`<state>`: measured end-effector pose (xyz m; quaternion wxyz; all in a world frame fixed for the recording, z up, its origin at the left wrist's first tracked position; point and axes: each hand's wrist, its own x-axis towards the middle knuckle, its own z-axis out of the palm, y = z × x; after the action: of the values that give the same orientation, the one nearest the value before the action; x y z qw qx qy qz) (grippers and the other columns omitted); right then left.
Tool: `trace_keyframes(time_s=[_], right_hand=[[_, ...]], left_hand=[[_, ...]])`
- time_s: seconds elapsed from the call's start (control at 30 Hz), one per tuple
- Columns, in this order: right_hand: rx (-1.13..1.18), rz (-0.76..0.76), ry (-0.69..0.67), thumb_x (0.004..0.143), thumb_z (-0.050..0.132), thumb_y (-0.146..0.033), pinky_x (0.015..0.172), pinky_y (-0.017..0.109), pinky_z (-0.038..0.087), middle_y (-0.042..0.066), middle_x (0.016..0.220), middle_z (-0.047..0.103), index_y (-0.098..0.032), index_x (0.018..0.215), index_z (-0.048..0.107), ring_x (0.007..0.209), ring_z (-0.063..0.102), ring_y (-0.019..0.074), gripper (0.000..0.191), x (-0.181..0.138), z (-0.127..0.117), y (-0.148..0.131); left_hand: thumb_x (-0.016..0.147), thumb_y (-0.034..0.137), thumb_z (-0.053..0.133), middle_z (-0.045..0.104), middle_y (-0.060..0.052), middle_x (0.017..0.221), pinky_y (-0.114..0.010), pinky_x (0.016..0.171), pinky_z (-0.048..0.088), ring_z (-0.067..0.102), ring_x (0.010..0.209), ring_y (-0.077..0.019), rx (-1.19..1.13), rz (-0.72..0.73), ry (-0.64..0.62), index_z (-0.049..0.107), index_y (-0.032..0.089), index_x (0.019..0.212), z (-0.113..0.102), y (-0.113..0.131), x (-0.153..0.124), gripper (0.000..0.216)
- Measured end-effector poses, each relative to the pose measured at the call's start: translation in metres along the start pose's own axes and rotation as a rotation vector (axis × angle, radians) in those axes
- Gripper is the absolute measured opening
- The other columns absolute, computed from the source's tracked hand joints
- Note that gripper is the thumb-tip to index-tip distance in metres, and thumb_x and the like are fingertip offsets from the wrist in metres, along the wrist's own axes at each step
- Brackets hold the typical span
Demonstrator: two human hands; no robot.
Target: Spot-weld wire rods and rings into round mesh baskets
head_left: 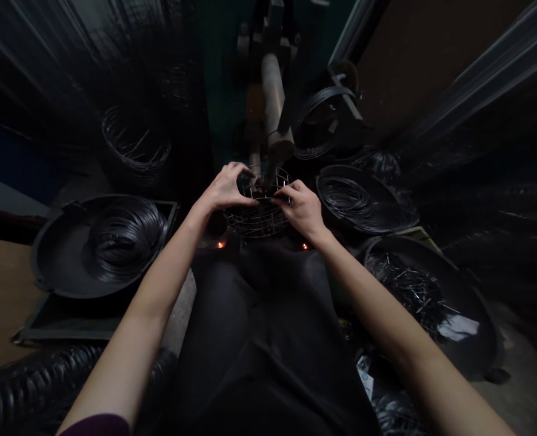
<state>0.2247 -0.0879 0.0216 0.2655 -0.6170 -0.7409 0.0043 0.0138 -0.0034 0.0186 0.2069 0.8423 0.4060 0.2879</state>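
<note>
A round wire basket (262,221) sits in front of my body, under the cylindrical metal arm of a machine (275,100). My left hand (227,186) is curled round the basket's left side, thumb along a near wire and fingers reaching to the far wires. On the right, my right hand (302,206) has thumb and fingers pinched together at the basket's upper wire; exactly what lies between the fingertips is too dark to make out. A lower metal rod (254,160) of the machine runs down into the basket between my hands.
At left, a black pan (62,254) holds a wire coil (127,239). Further pans stand at right, one with wire rings (345,200), another with short wire pieces (405,287) and a white scrap (458,327). Small orange lights (220,244) glow below the basket.
</note>
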Motion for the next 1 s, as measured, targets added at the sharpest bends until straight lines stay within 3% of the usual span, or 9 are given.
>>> trace_keyframes(time_s=[0.2, 0.33, 0.43, 0.5, 0.6, 0.7, 0.83, 0.93, 1.0], right_hand=[[0.057, 0.116, 0.074, 0.087, 0.063, -0.034, 0.072, 0.03, 0.045, 0.006, 0.093, 0.061, -0.02, 0.095, 0.071, 0.083, 0.059, 0.0189, 0.018, 0.017, -0.002, 0.0], [0.181, 0.19, 0.121, 0.098, 0.04, -0.041, 0.083, 0.033, 0.048, 0.008, 0.097, 0.064, -0.021, 0.096, 0.069, 0.091, 0.061, 0.02, 0.035, -0.028, -0.034, 0.009], [0.227, 0.273, -0.087, 0.1, 0.025, -0.047, 0.084, 0.035, 0.049, 0.008, 0.094, 0.068, -0.023, 0.087, 0.066, 0.091, 0.063, 0.0207, 0.049, -0.084, -0.048, 0.024], [0.164, 0.291, -0.281, 0.097, 0.024, -0.05, 0.08, 0.037, 0.051, 0.009, 0.082, 0.068, -0.023, 0.077, 0.061, 0.083, 0.064, 0.0229, 0.051, -0.12, -0.044, 0.036], [0.13, 0.277, -0.529, 0.092, 0.03, -0.05, 0.075, 0.039, 0.053, 0.011, 0.079, 0.069, -0.022, 0.075, 0.059, 0.078, 0.067, 0.0254, 0.043, -0.163, -0.027, 0.053], [0.218, 0.287, -0.649, 0.085, 0.042, -0.049, 0.077, 0.037, 0.055, 0.011, 0.088, 0.072, -0.022, 0.081, 0.064, 0.083, 0.069, 0.0249, 0.035, -0.188, -0.02, 0.065], [0.405, 0.403, -0.566, 0.084, 0.052, -0.048, 0.067, 0.034, 0.054, 0.005, 0.08, 0.072, -0.024, 0.095, 0.067, 0.072, 0.068, 0.0216, 0.031, -0.178, -0.038, 0.056], [0.562, 0.443, -0.444, 0.081, 0.064, -0.047, 0.055, 0.03, 0.049, 0.0, 0.071, 0.067, -0.025, 0.119, 0.063, 0.058, 0.059, 0.0169, 0.044, -0.136, -0.054, 0.023], [0.653, 0.391, -0.466, 0.077, 0.069, -0.047, 0.053, 0.028, 0.045, 0.0, 0.071, 0.066, -0.022, 0.114, 0.067, 0.055, 0.056, 0.0145, 0.044, -0.101, -0.058, -0.003]], left_hand=[[0.053, 0.051, 0.088, 0.059, -0.012, 0.124, -0.05, 0.109, 0.041, 0.054, 0.12, -0.033, -0.101, 0.011, 0.025, 0.059, 0.016, 0.111, -0.002, -0.011, 0.016, 0.074], [0.052, 0.063, 0.086, 0.037, -0.016, 0.15, -0.052, 0.118, 0.03, 0.034, 0.142, -0.0363, -0.367, -0.034, 0.108, 0.04, 0.021, 0.136, 0.013, -0.04, -0.014, 0.104], [0.044, 0.064, 0.088, 0.031, -0.021, 0.151, -0.056, 0.118, 0.029, 0.029, 0.145, -0.0387, -0.577, -0.136, 0.09, 0.024, 0.022, 0.143, 0.034, -0.065, -0.045, 0.125], [0.042, 0.063, 0.09, 0.033, -0.023, 0.149, -0.058, 0.115, 0.032, 0.034, 0.142, -0.0387, -0.676, -0.211, 0.102, 0.021, 0.022, 0.142, 0.048, -0.076, -0.059, 0.128], [0.039, 0.057, 0.092, 0.04, -0.02, 0.142, -0.056, 0.11, 0.038, 0.041, 0.138, -0.0358, -0.753, -0.281, 0.209, 0.024, 0.025, 0.137, 0.058, -0.081, -0.067, 0.123], [0.037, 0.052, 0.094, 0.045, -0.015, 0.137, -0.053, 0.11, 0.039, 0.045, 0.134, -0.0331, -0.736, -0.266, 0.301, 0.031, 0.028, 0.13, 0.05, -0.074, -0.073, 0.114], [0.049, 0.051, 0.091, 0.051, -0.011, 0.132, -0.047, 0.11, 0.041, 0.051, 0.127, -0.0285, -0.553, -0.112, 0.267, 0.046, 0.026, 0.121, 0.019, -0.05, -0.091, 0.088], [0.058, 0.046, 0.088, 0.051, -0.01, 0.131, -0.045, 0.11, 0.04, 0.05, 0.127, -0.0281, -0.288, -0.013, 0.196, 0.058, 0.024, 0.111, -0.002, -0.02, -0.101, 0.064], [0.057, 0.04, 0.088, 0.05, -0.009, 0.134, -0.046, 0.11, 0.04, 0.048, 0.126, -0.0295, -0.125, 0.027, 0.121, 0.062, 0.025, 0.109, -0.008, -0.001, -0.101, 0.06]])
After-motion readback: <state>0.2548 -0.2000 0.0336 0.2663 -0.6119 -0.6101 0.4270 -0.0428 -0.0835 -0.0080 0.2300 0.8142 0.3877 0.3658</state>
